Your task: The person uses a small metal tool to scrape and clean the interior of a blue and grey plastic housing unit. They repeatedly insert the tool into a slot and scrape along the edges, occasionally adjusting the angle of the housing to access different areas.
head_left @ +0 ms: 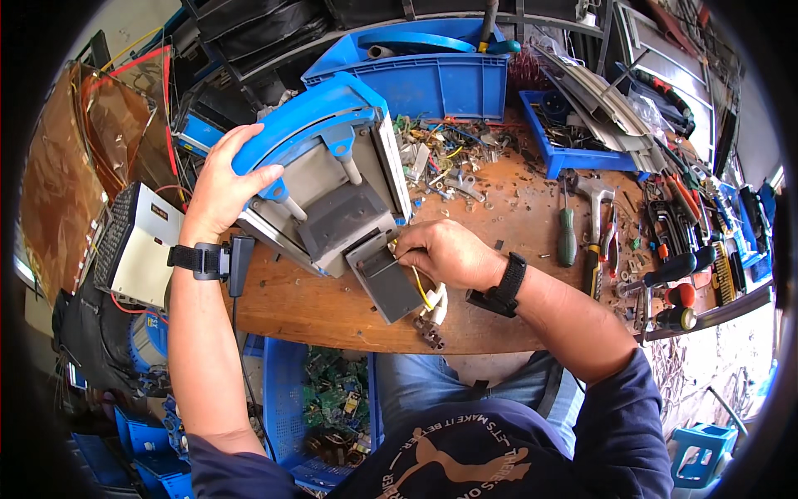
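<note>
A blue-topped device [312,141] with a metal frame and grey posts leans tilted on the wooden bench. My left hand [223,187] is closed round its upper left edge, thumb on the near side. From its lower end a dark grey box-like part [385,287] sticks out toward me. Beside that part, my right hand [449,252] pinches with its fingertips, from which a thin yellow wire [420,283] runs down. A white cable with a connector [436,308] hangs just below, near the bench edge. The exact spot of the pinch is partly hidden.
Loose metal scraps [453,158] lie behind the device. A screwdriver [567,233], a hammer [595,195] and pliers [613,237] lie to the right. Blue bins [440,87] stand at the back. A blue crate [283,391] of circuit boards sits below the bench.
</note>
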Available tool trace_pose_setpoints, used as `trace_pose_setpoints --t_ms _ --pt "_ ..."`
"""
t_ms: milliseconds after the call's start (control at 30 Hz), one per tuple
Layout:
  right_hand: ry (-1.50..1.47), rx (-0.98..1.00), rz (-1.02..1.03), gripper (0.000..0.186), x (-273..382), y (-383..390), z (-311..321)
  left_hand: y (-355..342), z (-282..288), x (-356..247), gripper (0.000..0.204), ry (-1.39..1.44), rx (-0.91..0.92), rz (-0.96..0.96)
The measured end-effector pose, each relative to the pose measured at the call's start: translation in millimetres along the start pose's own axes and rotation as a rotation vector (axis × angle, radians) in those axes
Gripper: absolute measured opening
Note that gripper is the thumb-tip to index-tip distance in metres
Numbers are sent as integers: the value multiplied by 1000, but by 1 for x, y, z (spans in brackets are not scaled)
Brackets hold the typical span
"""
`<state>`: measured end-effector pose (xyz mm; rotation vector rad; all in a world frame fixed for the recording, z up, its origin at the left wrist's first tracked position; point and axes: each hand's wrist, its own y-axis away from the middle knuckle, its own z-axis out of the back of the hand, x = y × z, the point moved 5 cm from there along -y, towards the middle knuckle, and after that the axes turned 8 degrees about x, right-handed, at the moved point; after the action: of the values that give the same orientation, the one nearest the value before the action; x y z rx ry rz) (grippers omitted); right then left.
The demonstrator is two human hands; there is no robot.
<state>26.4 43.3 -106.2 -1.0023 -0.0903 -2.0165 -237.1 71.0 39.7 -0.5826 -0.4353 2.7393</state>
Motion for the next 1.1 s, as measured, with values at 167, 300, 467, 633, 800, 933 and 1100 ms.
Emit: trace_pose_setpoints --t_ms 167,300,467,633,800,933,1100 --pt "-5 -9 5 9 0 -1 -1 2 0 2 67 9 -2 -3" --pt "10 -32 34 9 0 0 1 1 0 -3 68 16 9 10" --pt "0 -44 54 11 -2 -1 -1 3 0 -1 68 20 3 -3" --pt "28 -6 -74 13 -14 4 -8 1 0 -1 68 6 -3 -3" --pt "180 11 -49 16 -15 5 -13 2 0 -2 66 20 8 15" --pt "258 33 -40 18 -13 4 -18 3 0 -4 65 45 10 9" --pt "266 78 -77 18 -15 2 -19 2 -1 -3 65 49 6 10"
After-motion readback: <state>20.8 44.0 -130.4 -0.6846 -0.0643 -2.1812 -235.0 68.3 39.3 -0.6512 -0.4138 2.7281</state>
